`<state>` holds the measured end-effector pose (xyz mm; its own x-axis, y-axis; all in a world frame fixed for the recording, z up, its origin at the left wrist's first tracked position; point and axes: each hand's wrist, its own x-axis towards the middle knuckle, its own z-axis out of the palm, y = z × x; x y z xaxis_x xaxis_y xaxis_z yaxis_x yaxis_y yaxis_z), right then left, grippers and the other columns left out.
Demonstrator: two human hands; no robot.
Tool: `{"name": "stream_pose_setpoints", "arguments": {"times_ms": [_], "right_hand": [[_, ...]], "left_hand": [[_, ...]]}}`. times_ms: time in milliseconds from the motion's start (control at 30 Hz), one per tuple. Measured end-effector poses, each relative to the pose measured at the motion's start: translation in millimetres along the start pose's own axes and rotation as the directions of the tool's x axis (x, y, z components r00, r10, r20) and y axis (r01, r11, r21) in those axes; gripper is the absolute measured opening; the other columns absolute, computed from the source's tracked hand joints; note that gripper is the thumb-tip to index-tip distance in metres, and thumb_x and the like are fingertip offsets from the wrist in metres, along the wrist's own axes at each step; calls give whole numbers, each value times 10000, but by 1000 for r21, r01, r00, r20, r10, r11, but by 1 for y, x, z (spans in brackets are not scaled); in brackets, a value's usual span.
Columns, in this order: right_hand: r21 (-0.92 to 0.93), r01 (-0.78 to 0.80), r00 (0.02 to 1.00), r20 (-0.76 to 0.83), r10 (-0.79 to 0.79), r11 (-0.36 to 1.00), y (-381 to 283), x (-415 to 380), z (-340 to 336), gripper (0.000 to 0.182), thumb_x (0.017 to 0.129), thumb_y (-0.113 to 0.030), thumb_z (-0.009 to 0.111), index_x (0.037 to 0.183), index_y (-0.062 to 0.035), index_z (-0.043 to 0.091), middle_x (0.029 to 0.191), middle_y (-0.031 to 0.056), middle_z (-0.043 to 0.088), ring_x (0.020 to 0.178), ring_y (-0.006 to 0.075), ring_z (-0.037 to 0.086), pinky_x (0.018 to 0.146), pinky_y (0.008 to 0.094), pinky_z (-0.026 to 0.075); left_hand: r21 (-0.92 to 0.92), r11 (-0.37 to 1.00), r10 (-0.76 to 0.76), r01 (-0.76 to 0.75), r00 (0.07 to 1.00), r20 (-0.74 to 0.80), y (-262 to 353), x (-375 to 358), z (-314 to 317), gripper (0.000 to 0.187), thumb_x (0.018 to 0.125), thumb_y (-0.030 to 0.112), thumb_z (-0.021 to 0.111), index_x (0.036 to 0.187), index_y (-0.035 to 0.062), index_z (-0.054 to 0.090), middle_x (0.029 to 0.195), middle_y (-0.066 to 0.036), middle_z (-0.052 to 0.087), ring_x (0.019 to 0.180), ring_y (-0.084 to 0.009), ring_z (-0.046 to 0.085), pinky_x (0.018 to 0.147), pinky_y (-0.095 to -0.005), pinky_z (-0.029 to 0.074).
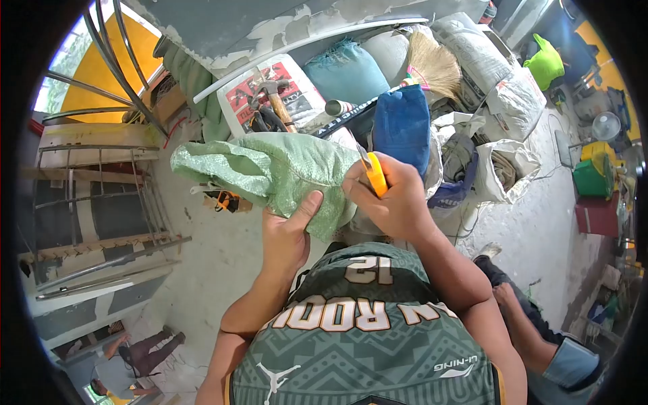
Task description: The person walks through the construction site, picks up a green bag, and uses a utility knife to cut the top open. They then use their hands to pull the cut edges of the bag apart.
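A green woven sack is held up in front of my chest, its folded end pointing left. My left hand grips its lower edge, with the thumb on top of the cloth. My right hand is closed around a yellow-handled cutter at the sack's right end. The cutter's dark blade points up and to the left, close to the sack. The right fingertips are against the sack's edge, and whether they also pinch it is hard to tell.
Beyond the sack lie a hammer on a red and white bag, a teal sack, a straw broom and a blue bag. A co-worker's arm is at the lower right; another person is at the lower left.
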<state>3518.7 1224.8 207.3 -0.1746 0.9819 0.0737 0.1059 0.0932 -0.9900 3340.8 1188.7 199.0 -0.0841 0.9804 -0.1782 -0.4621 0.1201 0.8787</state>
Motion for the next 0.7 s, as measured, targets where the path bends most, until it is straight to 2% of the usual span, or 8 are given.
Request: {"name": "stream_pose_setpoints", "arguments": {"times_ms": [100, 267, 333, 400, 467, 567, 633, 700], "right_hand": [[-219, 168, 986, 29, -165, 961, -13, 6, -10, 178, 766, -115, 723, 827, 17, 620, 700, 181, 593, 627, 347, 600, 588, 357, 468], [-296, 267, 961, 154, -230, 917, -23, 12, -14, 175, 732, -98, 717, 814, 24, 622, 743, 180, 611, 683, 379, 622, 608, 389, 481], [-328, 263, 959, 193, -208, 908, -22, 16, -14, 172, 723, -91, 714, 812, 25, 624, 761, 177, 619, 694, 386, 623, 615, 396, 485], [-329, 315, 943, 215, -255, 890, -21, 19, -14, 165, 736, -52, 722, 854, 25, 635, 741, 126, 579, 609, 294, 558, 583, 340, 434], [-327, 335, 936, 224, -272, 884, -21, 20, -13, 170, 726, -54, 726, 854, 19, 642, 757, 125, 588, 627, 302, 577, 588, 346, 447], [-357, 381, 921, 225, -317, 853, -23, 19, -9, 179, 703, -58, 733, 851, 2, 653, 777, 122, 604, 665, 319, 609, 602, 356, 473], [-389, 411, 910, 225, -347, 825, -27, 19, -8, 183, 690, -61, 737, 846, -8, 657, 783, 120, 611, 684, 329, 622, 610, 360, 487], [-491, 434, 896, 323, -305, 756, -31, 20, -9, 177, 679, -118, 698, 803, -20, 619, 789, 140, 618, 759, 369, 638, 657, 433, 513]], "left_hand": [[68, 997, -39, 38, 999, 18, 7, -3, 4, 358, 901, 10, 659, 1249, -2, 577, 1183, -88, 648, 1036, -168, 627, 904, -321, 500], [135, 991, 4, -11, 999, 53, 4, -1, 4, 390, 876, 14, 680, 1250, -10, 572, 1163, -94, 661, 1043, -168, 632, 921, -321, 496], [44, 997, -71, 68, 995, 77, 6, 0, 3, 521, 848, -38, 677, 1333, 8, 494, 1267, -109, 594, 1165, -227, 580, 1012, -371, 448], [49, 997, -64, 61, 995, 73, 6, 0, 1, 522, 848, -37, 679, 1334, 9, 494, 1269, -106, 593, 1168, -221, 577, 1015, -367, 443], [55, 997, -60, 57, 996, 68, 7, -1, 0, 524, 849, -35, 681, 1335, 10, 493, 1271, -104, 592, 1171, -215, 574, 1017, -363, 439], [155, 988, 0, -14, 996, 92, 9, -5, 2, 446, 862, -14, 691, 1283, 5, 548, 1209, -80, 627, 1113, -178, 596, 979, -332, 455], [313, 946, 46, -80, 992, 117, 10, -8, 4, 305, 875, -11, 667, 1177, -18, 623, 1090, -64, 675, 961, -124, 624, 847, -297, 502], [379, 919, 53, -104, 989, 141, 10, -10, 1, 268, 881, 8, 665, 1147, -18, 639, 1052, -65, 685, 930, -115, 625, 818, -294, 502]]}}
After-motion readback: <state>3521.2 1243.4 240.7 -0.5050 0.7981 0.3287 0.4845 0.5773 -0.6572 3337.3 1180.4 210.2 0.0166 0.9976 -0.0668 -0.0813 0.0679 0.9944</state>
